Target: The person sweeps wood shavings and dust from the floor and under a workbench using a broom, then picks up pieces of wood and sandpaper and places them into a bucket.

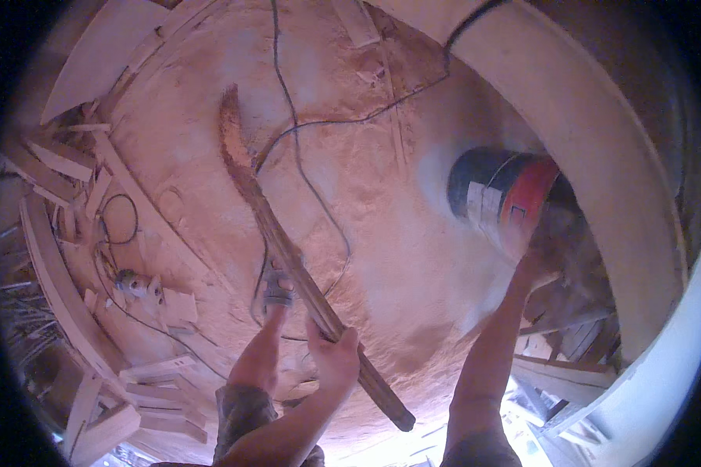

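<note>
At lower centre, the wooden stick, slanting to the upper left, is gripped near its lower end by the closed left hand, while at right the bucket is overlapped by the right hand, whose closure cannot be told.

The bare left forearm entered from the lower edge and angled up and to the right. The bare left hand was positioned at its end, fingers curled into a closed grip. The bare right forearm extended upward, leaning slightly right, reaching farther forward than the left. The bare right hand lay in shadow and blur; its finger position could not be determined. The two hands were well apart.
</note>
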Available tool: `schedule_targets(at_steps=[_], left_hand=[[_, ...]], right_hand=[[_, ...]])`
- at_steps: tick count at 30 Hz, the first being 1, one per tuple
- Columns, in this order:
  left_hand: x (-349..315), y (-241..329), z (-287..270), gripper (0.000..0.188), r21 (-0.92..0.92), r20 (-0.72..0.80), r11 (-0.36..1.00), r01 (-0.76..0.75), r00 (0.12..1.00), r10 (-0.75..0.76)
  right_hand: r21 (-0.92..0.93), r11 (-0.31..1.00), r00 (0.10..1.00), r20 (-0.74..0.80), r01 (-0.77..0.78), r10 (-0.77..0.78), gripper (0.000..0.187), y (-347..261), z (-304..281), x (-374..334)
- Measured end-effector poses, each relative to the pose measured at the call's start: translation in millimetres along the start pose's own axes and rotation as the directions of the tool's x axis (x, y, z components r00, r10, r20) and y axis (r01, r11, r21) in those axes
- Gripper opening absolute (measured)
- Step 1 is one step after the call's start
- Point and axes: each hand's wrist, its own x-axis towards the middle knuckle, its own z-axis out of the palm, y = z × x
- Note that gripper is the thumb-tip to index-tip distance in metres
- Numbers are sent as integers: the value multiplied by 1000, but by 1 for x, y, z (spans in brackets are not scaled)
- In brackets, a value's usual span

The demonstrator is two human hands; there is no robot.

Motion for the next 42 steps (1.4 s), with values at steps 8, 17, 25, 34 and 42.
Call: schedule_targets(at_steps=[8, 17, 25, 34, 42], left_hand=[[29, 41, 17, 44, -32, -26, 999, -16, 1000, 15], [58, 67, 15, 47, -10, -119, 1000, 27, 993, -28], [60, 91, 9, 55, -10, -12, 999, 49, 999, -50], [81, 104, 5, 47, -92, -163, 996, -6, 987, -9], [41, 99, 18, 41, -106, 94, 983, 151, 985, -142]], right_hand=[[-601, 734, 947, 148, 316, -287, 56, -72, 80, 26], [310, 740, 758, 86, 597, -647, 38, -227, 59, -18], [514, 567, 448, 348, 644, -823, 63, -345, 376, -80], [437, 661, 383, 893, -610, -236, 48, -333, 289, -111], [522, 762, 657, 425, 384, -622, 50, -63, 441, -31]])
